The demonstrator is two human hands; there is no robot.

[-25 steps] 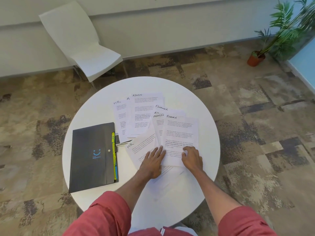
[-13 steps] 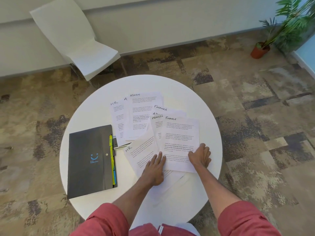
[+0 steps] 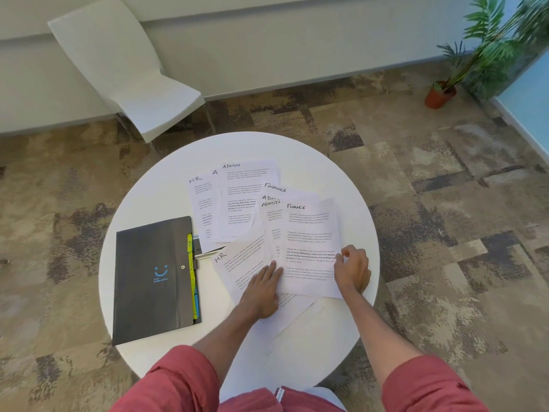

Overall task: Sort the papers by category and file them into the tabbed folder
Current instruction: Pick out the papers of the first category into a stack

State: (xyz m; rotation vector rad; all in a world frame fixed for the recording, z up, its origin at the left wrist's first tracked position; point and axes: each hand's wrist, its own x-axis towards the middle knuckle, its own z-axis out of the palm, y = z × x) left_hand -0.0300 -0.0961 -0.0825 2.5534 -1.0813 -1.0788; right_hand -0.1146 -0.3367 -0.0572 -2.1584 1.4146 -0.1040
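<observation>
While right hand (image 3: 352,270) pinches FINANCE sheet (image 3: 309,233) edge | left hand (image 3: 261,292) flat, pressing HR sheet (image 3: 240,263) beside it | folder (image 3: 148,278) closed, left of both hands | risk: lift may drag overlapped ADMIN sheets (image 3: 271,224) underneath, scattering piles

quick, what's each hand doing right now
Left hand: open, pressing flat on the white printed sheet headed HR.
Right hand: pinching the edge of the white printed sheet headed FINANCE.
</observation>
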